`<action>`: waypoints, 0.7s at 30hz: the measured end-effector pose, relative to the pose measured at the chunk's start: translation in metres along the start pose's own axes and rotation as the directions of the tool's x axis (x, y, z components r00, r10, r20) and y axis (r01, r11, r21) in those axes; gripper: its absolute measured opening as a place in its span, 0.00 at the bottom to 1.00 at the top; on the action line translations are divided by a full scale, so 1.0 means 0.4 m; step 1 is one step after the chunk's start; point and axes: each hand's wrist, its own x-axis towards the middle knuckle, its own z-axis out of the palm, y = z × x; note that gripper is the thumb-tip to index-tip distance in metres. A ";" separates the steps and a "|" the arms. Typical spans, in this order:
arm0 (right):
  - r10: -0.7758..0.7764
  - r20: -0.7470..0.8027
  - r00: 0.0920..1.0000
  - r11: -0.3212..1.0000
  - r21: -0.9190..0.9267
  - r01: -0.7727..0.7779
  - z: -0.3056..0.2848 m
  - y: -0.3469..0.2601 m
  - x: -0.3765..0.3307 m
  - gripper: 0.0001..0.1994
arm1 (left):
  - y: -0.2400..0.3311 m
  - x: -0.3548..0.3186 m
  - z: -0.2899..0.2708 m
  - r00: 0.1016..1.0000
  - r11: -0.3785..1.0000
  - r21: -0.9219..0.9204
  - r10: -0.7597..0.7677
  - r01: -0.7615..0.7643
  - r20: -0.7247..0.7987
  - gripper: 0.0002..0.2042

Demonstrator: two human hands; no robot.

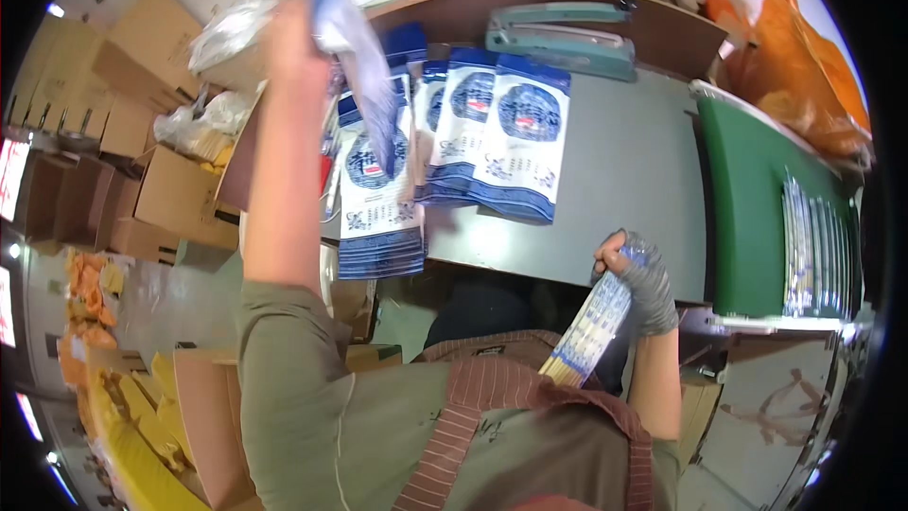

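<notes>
My left hand [295, 43], blurred by motion, is raised at the far left of the table, closed on the upper part of a blue-and-white plastic pouch [357, 38]. The pouch hangs down over other printed pouches [378, 237] stacked at the table's left edge. More such pouches [525, 137] lie overlapping to their right. Close to my body, my right hand [645, 284] wears a grey fingerless glove. Its fingers wrap round the upper end of a slanted bundle of chopsticks [588, 333] in a clear wrapper with blue print. The bundle's lower end reaches my apron.
A teal heat sealer [563, 41] stands at the back of the grey table [624, 170]. On the right, several slim wrapped packs [815, 246] lie on a green surface [742, 208], below an orange bag [804, 57]. Cardboard boxes [184, 199] crowd the left side.
</notes>
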 end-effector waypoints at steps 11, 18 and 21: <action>-0.063 -0.153 0.986 0.995 0.073 0.075 -0.056 -0.009 -0.119 0.10 | -0.508 -0.616 0.270 0.692 0.613 0.788 -0.545 -0.056 0.473 0.07; -0.278 -0.148 0.949 0.955 -0.147 0.257 0.004 0.025 -0.079 0.11 | -0.663 -0.799 0.143 0.562 0.912 0.409 -0.352 0.027 0.748 0.17; -0.280 -0.054 0.958 0.960 -0.042 0.278 0.006 0.029 -0.044 0.10 | -0.612 -0.737 0.179 0.503 0.857 0.450 -0.282 -0.249 0.817 0.17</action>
